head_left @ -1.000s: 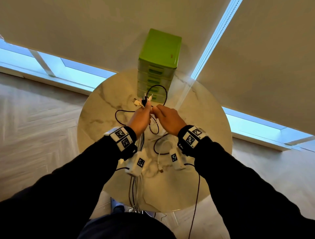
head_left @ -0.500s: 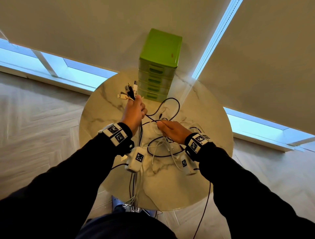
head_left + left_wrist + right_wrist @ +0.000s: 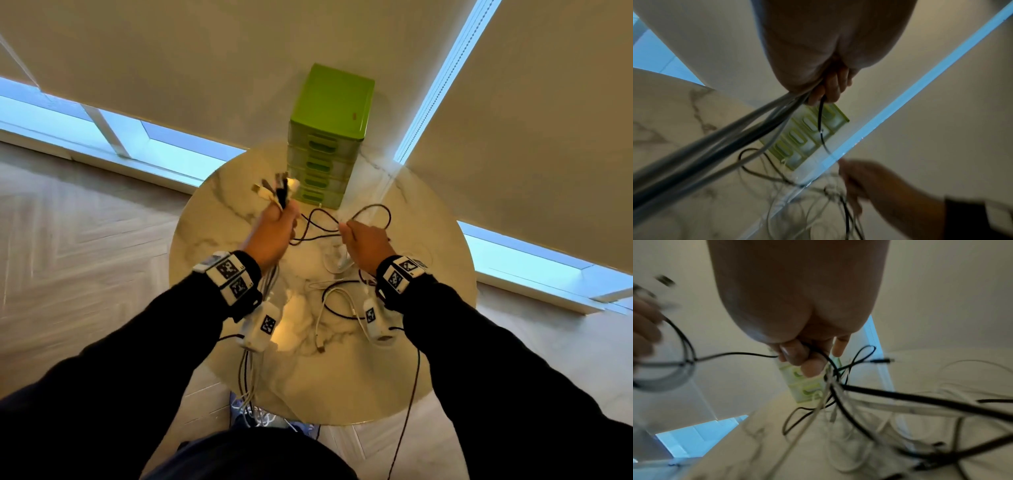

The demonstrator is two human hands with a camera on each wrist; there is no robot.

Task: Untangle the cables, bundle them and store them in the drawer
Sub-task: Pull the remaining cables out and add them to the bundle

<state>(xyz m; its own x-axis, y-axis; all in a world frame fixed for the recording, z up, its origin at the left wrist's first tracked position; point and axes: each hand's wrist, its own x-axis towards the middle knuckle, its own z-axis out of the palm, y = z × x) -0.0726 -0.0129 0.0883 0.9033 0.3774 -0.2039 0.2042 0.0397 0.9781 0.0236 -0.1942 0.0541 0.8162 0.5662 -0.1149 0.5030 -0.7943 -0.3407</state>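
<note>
My left hand [image 3: 274, 229] grips a bunch of black and white cables, their plug ends [image 3: 279, 188] sticking up above the fist. In the left wrist view the gripped cables [image 3: 719, 146] run down past the camera. My right hand [image 3: 363, 240] pinches a thin black cable [image 3: 315, 226] that loops across to the left hand; the right wrist view shows the fingers [image 3: 809, 363] curled on that black cable [image 3: 735, 354]. More tangled cables [image 3: 337, 301] lie on the round marble table [image 3: 212, 240]. A green drawer unit [image 3: 329, 137] stands at the table's far edge, drawers closed.
Several cable lengths [image 3: 250, 383] hang off the table's near edge toward the floor. A black wire [image 3: 409, 404] dangles from the right wrist. Pale window blinds [image 3: 513, 120] rise close behind the drawer unit. Wood floor [image 3: 78, 246] surrounds the table.
Both hands moved apart: the left hand lifted away to the left with its bunch of plugs, the right hand rose from the table, drawing the thin black cable out between them.
</note>
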